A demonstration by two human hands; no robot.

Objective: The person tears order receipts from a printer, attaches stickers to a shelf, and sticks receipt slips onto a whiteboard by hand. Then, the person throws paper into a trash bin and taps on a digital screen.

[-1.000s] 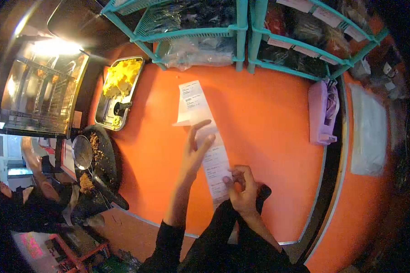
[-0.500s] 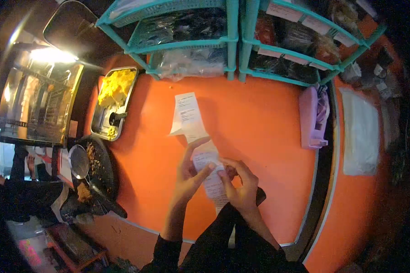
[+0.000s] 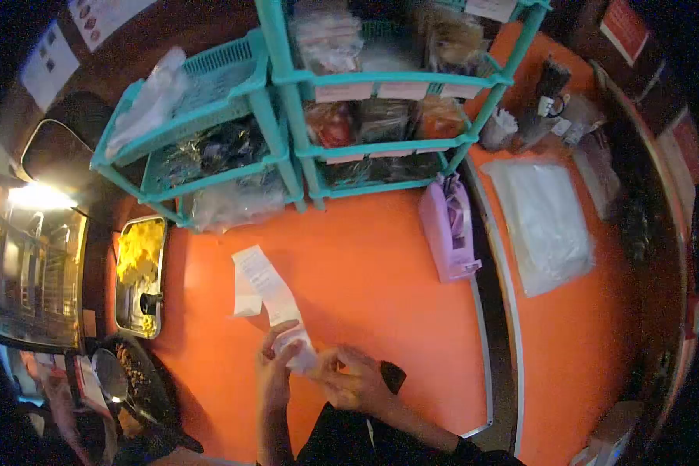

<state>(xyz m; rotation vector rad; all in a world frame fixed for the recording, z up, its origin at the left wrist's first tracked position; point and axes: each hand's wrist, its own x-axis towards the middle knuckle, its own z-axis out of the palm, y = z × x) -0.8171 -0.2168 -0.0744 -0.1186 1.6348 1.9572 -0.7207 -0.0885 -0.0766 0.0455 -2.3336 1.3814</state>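
A long printed paper strip (image 3: 266,283) lies over the orange table (image 3: 349,272), its far end spread and a flap folded out on its left side. My left hand (image 3: 278,357) pinches the strip near its close end, thumb and fingers around the paper. Beside it on the right, my right hand (image 3: 353,379) has its fingers curled and pressed together at the same end of the strip. The paper between the hands is partly hidden and blurred.
Teal shelf racks (image 3: 380,147) with bagged goods stand behind. A purple tape dispenser (image 3: 448,233) and clear plastic bags (image 3: 540,221) are at right. At left are a tray of yellow food (image 3: 141,252), a strainer (image 3: 110,375), a glass cabinet (image 3: 35,272) and another person's arm (image 3: 62,408).
The view has swung to the right and up, showing more of the shelves and right side. Less of the strip now shows below the hands, which remain close together on it.
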